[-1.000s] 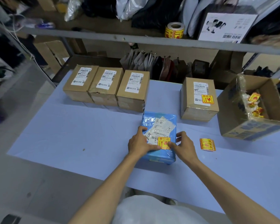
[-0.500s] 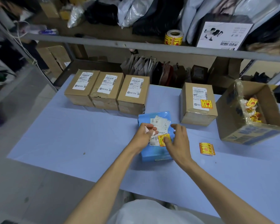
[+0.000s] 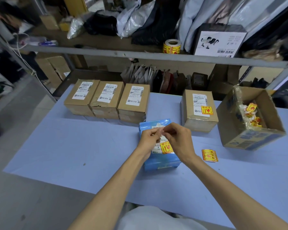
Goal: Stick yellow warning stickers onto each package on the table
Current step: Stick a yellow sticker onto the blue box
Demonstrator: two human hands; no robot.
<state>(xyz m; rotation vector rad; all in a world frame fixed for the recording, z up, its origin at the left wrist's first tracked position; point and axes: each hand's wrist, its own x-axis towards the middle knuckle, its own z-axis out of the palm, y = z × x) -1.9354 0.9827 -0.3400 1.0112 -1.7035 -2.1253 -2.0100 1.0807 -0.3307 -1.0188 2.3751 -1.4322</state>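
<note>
Both hands have lifted off the blue package [image 3: 160,163] and come together just above its far half; half a second ago the right one lay flat beside the label. Our left hand [image 3: 149,138] and right hand [image 3: 178,138] now meet fingertip to fingertip with fingers curled, pinching a pale scrap [image 3: 159,129] between them. We take it for peeled backing, though it is too small to be sure.

The blue package lies flat at the middle of the table [image 3: 73,146], and a yellow sticker [image 3: 166,147] already sits on its label. From there, three brown boxes [image 3: 106,100] stand in a row at eleven o'clock, none showing a sticker. A fourth box [image 3: 199,112] at one o'clock carries one. The loose stickers [image 3: 209,155] lie at three o'clock, and an open carton [image 3: 249,138] of what looks like spent backing stands at two o'clock.

We judge the stickers feather-light, limp and tacky once peeled, so a corner pinch suits them best. The brown boxes look stiff enough to press against. The blue package looks soft and glossy, likely to slide or give, so we would steady it by an edge.
</note>
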